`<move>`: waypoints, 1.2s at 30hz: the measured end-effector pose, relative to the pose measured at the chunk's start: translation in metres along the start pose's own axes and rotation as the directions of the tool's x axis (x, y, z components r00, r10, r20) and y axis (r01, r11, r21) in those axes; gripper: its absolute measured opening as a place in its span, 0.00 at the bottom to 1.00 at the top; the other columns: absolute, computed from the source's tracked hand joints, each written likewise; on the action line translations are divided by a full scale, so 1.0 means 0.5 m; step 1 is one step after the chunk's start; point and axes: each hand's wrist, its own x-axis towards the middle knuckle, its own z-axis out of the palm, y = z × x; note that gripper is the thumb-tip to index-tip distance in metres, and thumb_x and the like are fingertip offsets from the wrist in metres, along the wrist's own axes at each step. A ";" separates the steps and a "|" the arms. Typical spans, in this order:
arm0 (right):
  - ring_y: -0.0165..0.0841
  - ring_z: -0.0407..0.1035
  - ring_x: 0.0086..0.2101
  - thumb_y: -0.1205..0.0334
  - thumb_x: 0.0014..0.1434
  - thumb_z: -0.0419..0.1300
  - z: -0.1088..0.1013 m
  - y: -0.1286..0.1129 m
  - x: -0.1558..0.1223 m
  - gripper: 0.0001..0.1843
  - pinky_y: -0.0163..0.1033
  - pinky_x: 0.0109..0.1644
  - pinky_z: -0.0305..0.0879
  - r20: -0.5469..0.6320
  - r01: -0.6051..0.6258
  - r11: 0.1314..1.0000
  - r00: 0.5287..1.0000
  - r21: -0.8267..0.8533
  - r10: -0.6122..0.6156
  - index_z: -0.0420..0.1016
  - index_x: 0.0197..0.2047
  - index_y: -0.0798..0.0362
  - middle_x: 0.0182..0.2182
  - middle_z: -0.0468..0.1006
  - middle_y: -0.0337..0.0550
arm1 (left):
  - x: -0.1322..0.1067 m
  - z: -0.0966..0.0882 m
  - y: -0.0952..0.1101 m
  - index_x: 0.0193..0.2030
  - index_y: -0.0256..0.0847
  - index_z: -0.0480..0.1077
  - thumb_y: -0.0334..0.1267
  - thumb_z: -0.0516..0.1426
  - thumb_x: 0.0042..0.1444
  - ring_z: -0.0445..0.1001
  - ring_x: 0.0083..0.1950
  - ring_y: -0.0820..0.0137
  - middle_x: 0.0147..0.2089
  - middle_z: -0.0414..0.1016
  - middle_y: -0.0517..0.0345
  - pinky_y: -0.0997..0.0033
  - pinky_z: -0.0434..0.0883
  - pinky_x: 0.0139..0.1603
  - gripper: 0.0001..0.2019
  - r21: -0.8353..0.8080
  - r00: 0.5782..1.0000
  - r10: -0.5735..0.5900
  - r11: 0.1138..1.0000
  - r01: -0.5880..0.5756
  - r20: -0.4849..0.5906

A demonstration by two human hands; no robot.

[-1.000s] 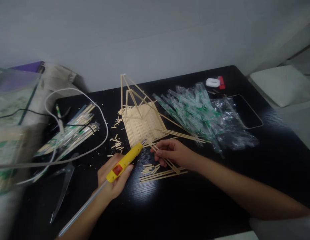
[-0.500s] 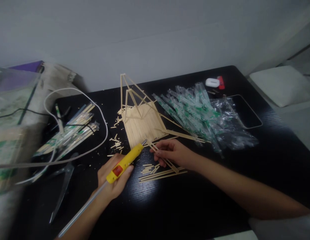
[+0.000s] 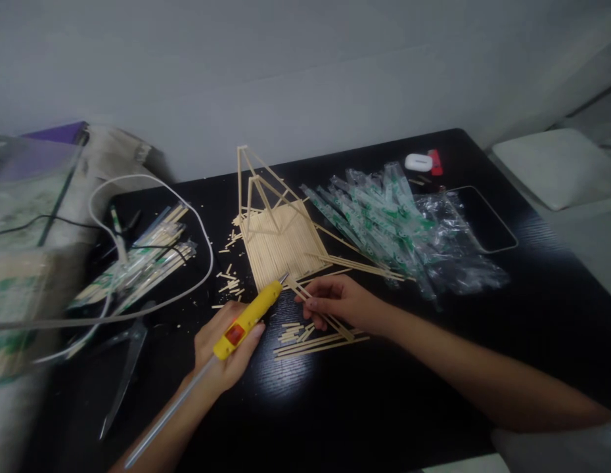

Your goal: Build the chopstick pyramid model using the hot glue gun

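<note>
My left hand (image 3: 226, 348) is closed round a yellow hot glue gun (image 3: 249, 320) with a red switch and a clear glue stick out of its back. The metal nozzle is close to the end of a narrow frame of thin wooden sticks (image 3: 313, 299), pinched in my right hand (image 3: 338, 299); whether they touch I cannot tell. Just beyond stands a wooden stick model (image 3: 273, 243): a flat base of sticks side by side with triangular frames rising at its back. Below my right hand lie several loose sticks (image 3: 320, 347) and short cut pieces (image 3: 292, 332).
Green-printed plastic wrappers (image 3: 379, 210) lie behind on the right, near a white case (image 3: 418, 162) and a phone-shaped outline (image 3: 485, 220). On the left are wrapped chopsticks (image 3: 152, 256), a looping white cable (image 3: 207, 236) and a dark pointed tool (image 3: 128, 374). Wood scraps (image 3: 230, 282) litter the black table (image 3: 384, 401).
The glue gun and my left hand have shifted very slightly right and down in view. My right hand holds the stick frame in nearly the same place.
</note>
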 end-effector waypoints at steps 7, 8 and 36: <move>0.26 0.73 0.25 0.49 0.59 0.76 -0.003 0.003 0.002 0.20 0.32 0.30 0.69 0.013 0.011 1.000 1.000 -0.014 -0.011 0.83 0.45 0.57 0.30 0.82 0.39 | 0.015 0.004 0.006 0.45 0.45 0.73 0.30 0.58 0.67 0.77 0.31 0.71 0.35 0.77 0.61 0.71 0.76 0.32 0.05 -0.014 0.993 0.110 0.994 -0.109 0.041; 0.26 0.73 0.25 0.49 0.59 0.76 -0.003 0.003 0.002 0.20 0.32 0.30 0.70 0.015 0.011 1.000 1.000 -0.014 -0.011 0.83 0.45 0.57 0.30 0.82 0.39 | 0.015 0.005 0.006 0.45 0.44 0.73 0.31 0.59 0.67 0.77 0.32 0.71 0.35 0.78 0.61 0.72 0.76 0.32 0.05 -0.010 0.993 0.109 0.994 -0.109 0.052; 0.25 0.74 0.25 0.51 0.60 0.76 -0.004 0.002 0.001 0.18 0.30 0.29 0.68 0.013 0.008 1.000 1.000 0.014 -0.008 0.84 0.45 0.57 0.30 0.83 0.39 | 0.011 -0.002 0.003 0.44 0.43 0.75 0.28 0.59 0.65 0.77 0.32 0.72 0.35 0.77 0.62 0.73 0.74 0.33 0.06 -0.026 0.998 0.056 0.998 -0.056 -0.011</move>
